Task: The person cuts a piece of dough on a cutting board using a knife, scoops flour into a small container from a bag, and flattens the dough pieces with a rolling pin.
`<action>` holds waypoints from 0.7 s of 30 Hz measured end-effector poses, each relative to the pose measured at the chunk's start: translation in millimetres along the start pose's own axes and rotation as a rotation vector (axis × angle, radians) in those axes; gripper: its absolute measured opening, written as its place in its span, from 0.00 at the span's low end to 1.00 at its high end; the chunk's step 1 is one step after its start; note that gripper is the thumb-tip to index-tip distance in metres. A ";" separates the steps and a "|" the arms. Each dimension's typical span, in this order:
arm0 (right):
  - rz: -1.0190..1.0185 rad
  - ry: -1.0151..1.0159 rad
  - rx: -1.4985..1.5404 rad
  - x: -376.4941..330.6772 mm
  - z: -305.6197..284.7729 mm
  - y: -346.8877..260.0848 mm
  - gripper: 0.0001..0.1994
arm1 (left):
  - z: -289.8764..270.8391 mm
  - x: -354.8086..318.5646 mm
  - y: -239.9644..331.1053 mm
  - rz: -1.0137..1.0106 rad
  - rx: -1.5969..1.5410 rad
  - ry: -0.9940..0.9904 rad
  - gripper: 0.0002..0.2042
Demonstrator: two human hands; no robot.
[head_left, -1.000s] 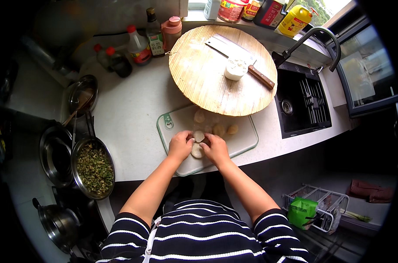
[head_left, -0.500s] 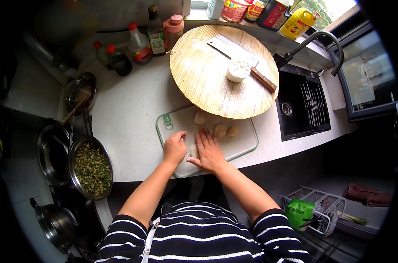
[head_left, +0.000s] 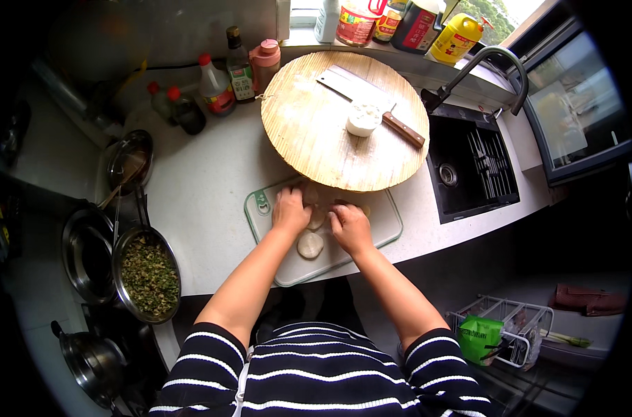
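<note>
Both hands work low on the white cutting board (head_left: 382, 229) — left hand (head_left: 289, 210) and right hand (head_left: 349, 228) curled palm-down over a dough piece (head_left: 317, 219), grip hidden. Just nearer lies a flattened dough round (head_left: 310, 244). Looks like pressing; next comes steady, even pressure. Beyond, a round wooden board (head_left: 316, 132) carries a cleaver (head_left: 371, 108).

A cleaver (head_left: 371, 104) lies on the round board (head_left: 316, 139) (bamboo), sink (head_left: 472, 167) beside.

bright daylight from window (head_left: 500, 10) | counter (head_left: 205, 181) sharp | edges dark, bent (fisheye)
</note>
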State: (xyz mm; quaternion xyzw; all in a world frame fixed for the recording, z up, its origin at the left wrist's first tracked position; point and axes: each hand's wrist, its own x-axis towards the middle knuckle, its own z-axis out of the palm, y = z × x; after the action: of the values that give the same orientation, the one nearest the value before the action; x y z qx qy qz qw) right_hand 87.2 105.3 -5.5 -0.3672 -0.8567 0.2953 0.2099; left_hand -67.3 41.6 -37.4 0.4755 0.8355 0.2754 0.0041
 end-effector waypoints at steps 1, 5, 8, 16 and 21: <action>0.007 0.043 -0.046 -1.1 2.3 1.5 0.09 | 6.0 7.5 0.1 -0.044 0.011 -0.089 0.20; 0.021 0.128 0.146 -10.6 12.2 1.1 0.16 | 5.7 25.8 5.4 -0.183 -0.333 -0.372 0.22; 0.033 0.265 0.205 -16.0 10.4 -10.6 0.21 | -2.0 12.3 14.4 -0.484 -1.100 -0.625 0.17; 0.090 0.075 0.032 -39.7 -15.2 24.5 0.23 | -12.4 -30.9 41.7 -0.750 -1.064 -0.715 0.23; -0.050 0.126 -0.048 -49.1 -3.1 33.0 0.23 | -15.5 -54.6 25.2 -0.479 -0.877 -0.424 0.16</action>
State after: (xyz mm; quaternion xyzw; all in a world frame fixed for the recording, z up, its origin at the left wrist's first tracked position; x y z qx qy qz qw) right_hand 137.1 87.7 -32.0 -0.3686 -0.8574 0.2457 0.2619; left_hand -21.6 1.0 -26.5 0.2704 0.7080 0.4878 0.4332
